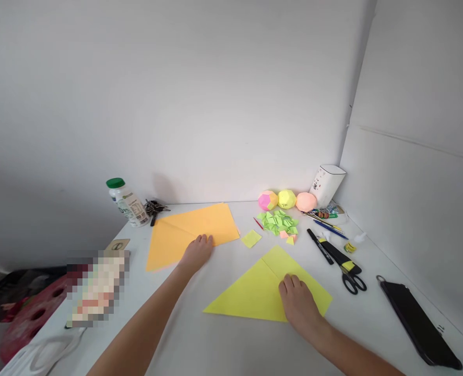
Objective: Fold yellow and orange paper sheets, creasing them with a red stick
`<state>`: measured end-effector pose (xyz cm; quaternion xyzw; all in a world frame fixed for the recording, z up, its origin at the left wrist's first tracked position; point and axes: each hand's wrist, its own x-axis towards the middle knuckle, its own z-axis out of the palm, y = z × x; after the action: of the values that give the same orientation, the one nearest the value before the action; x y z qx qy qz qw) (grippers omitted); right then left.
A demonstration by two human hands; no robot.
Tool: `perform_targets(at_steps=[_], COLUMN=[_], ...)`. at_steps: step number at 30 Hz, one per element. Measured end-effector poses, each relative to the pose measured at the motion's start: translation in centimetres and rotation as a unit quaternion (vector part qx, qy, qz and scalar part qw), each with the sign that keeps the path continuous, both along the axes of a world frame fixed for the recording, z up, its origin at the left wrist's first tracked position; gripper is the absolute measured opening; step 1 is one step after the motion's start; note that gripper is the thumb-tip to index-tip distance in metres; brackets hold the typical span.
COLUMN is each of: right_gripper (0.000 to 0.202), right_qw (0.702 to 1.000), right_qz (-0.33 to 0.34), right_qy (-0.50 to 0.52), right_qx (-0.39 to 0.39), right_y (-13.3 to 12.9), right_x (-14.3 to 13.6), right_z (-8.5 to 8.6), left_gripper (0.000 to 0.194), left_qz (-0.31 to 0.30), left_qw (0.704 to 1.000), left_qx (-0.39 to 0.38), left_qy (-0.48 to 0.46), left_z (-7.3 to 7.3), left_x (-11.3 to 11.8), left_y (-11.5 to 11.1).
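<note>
My left hand (199, 249) rests on the lower edge of an orange paper stack (192, 222), its fingers laid over the sheets. A crease line runs across the top sheet. Nearer to me lies a yellow sheet of paper (247, 292), folded into a roughly triangular shape with a crease near its top. My right hand (297, 302) presses down on the right part of this yellow sheet, fingers lying on its surface. Between the two papers sits a small yellow-green paper square (251, 238). What is under each palm is hidden.
Behind are green folded paper pieces (278, 222), three paper balls (286, 199) and a white container (329, 184). Scissors (351, 274), a black marker (320, 246) and a black phone-like object (419, 324) lie right. A green-capped bottle (127, 202) and keys (154, 208) stand left.
</note>
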<state>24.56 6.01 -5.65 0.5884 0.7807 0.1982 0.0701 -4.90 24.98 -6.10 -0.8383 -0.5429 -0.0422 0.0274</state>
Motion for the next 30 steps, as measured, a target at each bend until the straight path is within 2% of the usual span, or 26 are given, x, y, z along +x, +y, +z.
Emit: perform_targets(at_steps=[7,13,17,20,23,26,28,30], right_gripper=[0.023,0.024,0.025,0.025,0.025,0.024,0.037,0.064], right_qw=[1.000,1.000,0.999,0.999,0.999,0.998,0.994,0.981], right_qz=[0.004,0.002,-0.001,0.000,-0.001,-0.007,-0.008,0.028], right_qy=[0.020,0.030,0.035,0.039,0.049,0.062,0.107,0.176], right_qx=[-0.006,-0.010,-0.013,-0.018,-0.023,-0.026,0.003,0.077], right_y=[0.1,-0.2,-0.2,-0.2,-0.3,-0.2,-0.2,-0.5], right_x=[0.2,0.1,0.0,-0.1,-0.1,0.1,0.2,0.2], right_z=[0.1,0.3,0.6,0.8,0.9,1.1,1.6,2.6], left_gripper=[0.034,0.034,0.031,0.029,0.029,0.024,0.034,0.032], left_qz=[-0.015,0.009,0.024,0.034,0.052,0.028,-0.052,-0.155], left_qw=[0.999,0.998,0.997,0.997,0.996,0.992,0.987,0.973], left_qx=[-0.034,-0.051,-0.068,-0.052,0.003,0.078,0.112,0.135], left_qy=[0.035,0.018,-0.013,-0.046,-0.074,-0.092,-0.100,-0.108], left_z=[0.2,0.9,1.5,1.9,2.6,3.3,3.7,3.8], left_x=[-0.6,-0.7,-1.5,-2.2,-2.4,-1.4,0.1,2.0], left_y=[-0.9,-1.4,-1.5,-1.2,-1.7,-4.5,-8.0,-12.3])
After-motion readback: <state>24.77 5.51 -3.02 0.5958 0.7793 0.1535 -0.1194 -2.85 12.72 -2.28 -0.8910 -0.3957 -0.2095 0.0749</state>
